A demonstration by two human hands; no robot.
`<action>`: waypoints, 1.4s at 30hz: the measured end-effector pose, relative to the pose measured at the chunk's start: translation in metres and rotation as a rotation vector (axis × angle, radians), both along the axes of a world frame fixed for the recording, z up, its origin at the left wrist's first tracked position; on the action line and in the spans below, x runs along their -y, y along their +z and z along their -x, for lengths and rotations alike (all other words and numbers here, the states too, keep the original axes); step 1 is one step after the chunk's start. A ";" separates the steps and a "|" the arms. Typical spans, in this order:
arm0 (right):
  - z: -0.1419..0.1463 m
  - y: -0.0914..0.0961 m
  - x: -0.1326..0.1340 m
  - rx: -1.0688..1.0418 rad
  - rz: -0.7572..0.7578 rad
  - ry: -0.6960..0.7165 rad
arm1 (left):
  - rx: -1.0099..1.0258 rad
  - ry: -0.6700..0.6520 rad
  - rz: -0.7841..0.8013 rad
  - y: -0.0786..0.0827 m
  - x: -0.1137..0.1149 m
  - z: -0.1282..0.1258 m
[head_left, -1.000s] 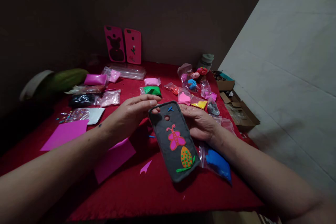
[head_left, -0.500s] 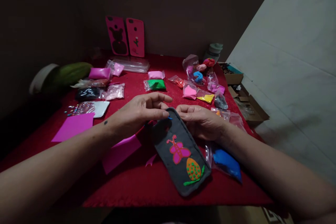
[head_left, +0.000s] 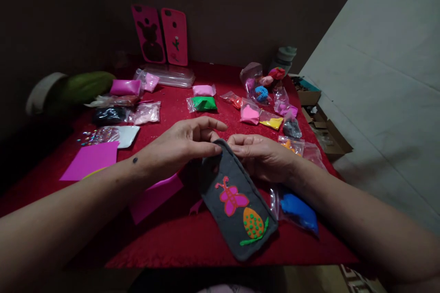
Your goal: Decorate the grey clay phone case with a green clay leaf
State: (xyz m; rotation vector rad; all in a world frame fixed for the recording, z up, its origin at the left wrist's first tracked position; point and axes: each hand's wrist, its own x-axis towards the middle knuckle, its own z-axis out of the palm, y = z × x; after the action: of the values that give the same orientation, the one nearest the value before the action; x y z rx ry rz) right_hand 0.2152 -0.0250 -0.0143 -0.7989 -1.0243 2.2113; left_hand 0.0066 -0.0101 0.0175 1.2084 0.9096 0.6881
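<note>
A dark grey phone case [head_left: 220, 210] is tilted toward me above the table's front part. It bears a pink and orange butterfly [head_left: 233, 199] and an orange oval with green dots [head_left: 253, 223] over a green stem. My left hand [head_left: 187, 144] pinches the top left edge, thumb on the face and index finger stretched beyond it. At the top right edge, my right hand [head_left: 257, 155] has thumb and fingers closed on the rim; its fingertips are partly hidden behind the case. Below my left wrist lie a magenta sheet [head_left: 156, 197] and a small pink scrap [head_left: 195, 207].
Two decorated pink phone cases [head_left: 149, 39] lean on the back wall. Clay packets, such as a green one [head_left: 203, 103] and a blue one [head_left: 299, 210], lie across the red cloth [head_left: 165, 247]. A bottle [head_left: 285, 58] stands back right; cardboard boxes [head_left: 328, 135] are beyond the right edge.
The view has shifted slightly, so the far objects sit higher. Both hands stay at the case's top end. A small blue piece seen by my left thumb is no longer visible.
</note>
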 end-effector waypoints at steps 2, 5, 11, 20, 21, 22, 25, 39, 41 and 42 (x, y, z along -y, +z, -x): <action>0.000 0.000 0.000 -0.006 0.004 0.004 | 0.005 -0.001 0.007 0.000 0.000 0.000; 0.000 0.000 0.001 0.004 0.004 -0.004 | 0.006 -0.008 -0.005 0.001 0.000 0.001; -0.003 -0.001 0.002 -0.002 0.028 -0.035 | -0.012 -0.046 0.010 0.003 -0.001 0.003; -0.004 -0.002 0.001 -0.001 0.031 -0.033 | 0.021 -0.044 0.051 0.002 0.001 0.002; -0.004 -0.002 0.001 0.001 0.030 -0.030 | 0.026 -0.045 0.055 0.002 0.001 0.002; -0.004 -0.002 0.001 0.000 0.028 -0.028 | 0.029 -0.049 0.056 0.001 0.001 0.002; -0.004 -0.001 0.001 0.001 0.027 -0.029 | 0.033 -0.061 0.053 0.000 0.000 0.004; -0.001 0.000 0.002 0.045 0.006 -0.029 | 0.027 -0.020 0.054 -0.002 -0.002 0.002; -0.001 0.000 0.002 0.038 0.002 -0.028 | 0.013 -0.017 0.055 -0.003 -0.002 0.002; -0.001 0.000 0.001 0.038 -0.001 -0.028 | 0.008 -0.016 0.057 -0.003 -0.002 0.003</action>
State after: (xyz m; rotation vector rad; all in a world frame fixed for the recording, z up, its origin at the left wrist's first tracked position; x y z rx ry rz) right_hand 0.2163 -0.0265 -0.0147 -0.8527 -1.0261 2.1797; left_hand 0.0039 -0.0085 0.0145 1.1608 0.9065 0.6495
